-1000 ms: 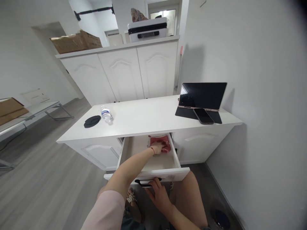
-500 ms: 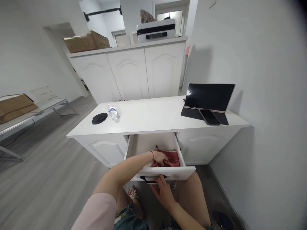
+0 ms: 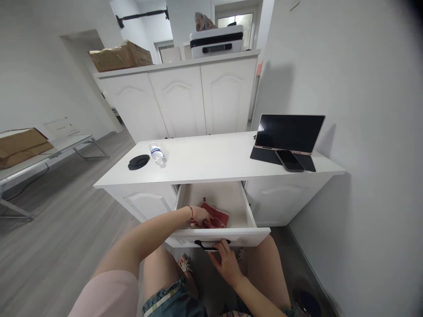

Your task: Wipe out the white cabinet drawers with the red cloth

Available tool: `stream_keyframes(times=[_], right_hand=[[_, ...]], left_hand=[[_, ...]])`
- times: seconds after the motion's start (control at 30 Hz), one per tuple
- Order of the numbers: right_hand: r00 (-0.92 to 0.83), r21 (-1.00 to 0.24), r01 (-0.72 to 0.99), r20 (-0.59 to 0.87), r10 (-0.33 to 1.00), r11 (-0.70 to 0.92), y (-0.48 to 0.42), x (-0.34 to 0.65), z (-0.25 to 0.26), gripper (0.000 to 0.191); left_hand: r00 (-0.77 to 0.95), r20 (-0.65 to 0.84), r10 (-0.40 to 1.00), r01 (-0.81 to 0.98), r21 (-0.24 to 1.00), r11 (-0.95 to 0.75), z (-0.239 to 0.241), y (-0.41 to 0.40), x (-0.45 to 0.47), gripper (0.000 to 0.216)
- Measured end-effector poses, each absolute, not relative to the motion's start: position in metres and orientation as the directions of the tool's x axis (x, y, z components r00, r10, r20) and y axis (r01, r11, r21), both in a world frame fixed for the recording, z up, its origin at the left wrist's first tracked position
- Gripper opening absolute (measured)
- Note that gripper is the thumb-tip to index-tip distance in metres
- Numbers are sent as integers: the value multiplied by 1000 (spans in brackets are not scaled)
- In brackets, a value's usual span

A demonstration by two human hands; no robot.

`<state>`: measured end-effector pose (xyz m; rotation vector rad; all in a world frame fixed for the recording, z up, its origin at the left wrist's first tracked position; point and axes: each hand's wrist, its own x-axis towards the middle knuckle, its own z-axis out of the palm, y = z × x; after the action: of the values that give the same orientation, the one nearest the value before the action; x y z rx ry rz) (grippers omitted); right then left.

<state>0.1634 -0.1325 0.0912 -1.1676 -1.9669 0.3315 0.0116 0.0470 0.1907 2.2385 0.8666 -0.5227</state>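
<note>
A pulled-out white drawer juts from the cabinet in front of me. Inside it, my left hand reaches down with its fingers closed on a red cloth. The cloth lies partly folded near the drawer's front, and my hand covers its left part. A small dark bead-like bit shows just behind it. Outside, my right hand grips the right end of the black drawer handle, fingers over it and thumb below.
On the white cabinet top are a plastic water bottle, a round black item, a tablet on its stand and a phone. A wall borders the right side. My knees are close below the drawer.
My left hand has moved left inside the drawer, and the red cloth has shifted left with it. The right hand stays on the handle.
</note>
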Motion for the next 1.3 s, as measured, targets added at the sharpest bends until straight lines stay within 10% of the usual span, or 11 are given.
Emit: stream_keyframes(times=[0.2, 0.73, 1.3], right_hand=[[-249, -571, 609, 522, 816, 551, -131, 163, 88, 18], [-255, -566, 621, 509, 822, 543, -131, 163, 91, 15], [-288, -498, 694, 471, 834, 521, -131, 166, 93, 25]], left_hand=[[619, -637, 459, 736, 265, -623, 190, 57, -28, 54], [137, -533, 835, 988, 17, -151, 160, 105, -42, 95], [365, -578, 730, 928, 166, -333, 195, 76, -57, 82]])
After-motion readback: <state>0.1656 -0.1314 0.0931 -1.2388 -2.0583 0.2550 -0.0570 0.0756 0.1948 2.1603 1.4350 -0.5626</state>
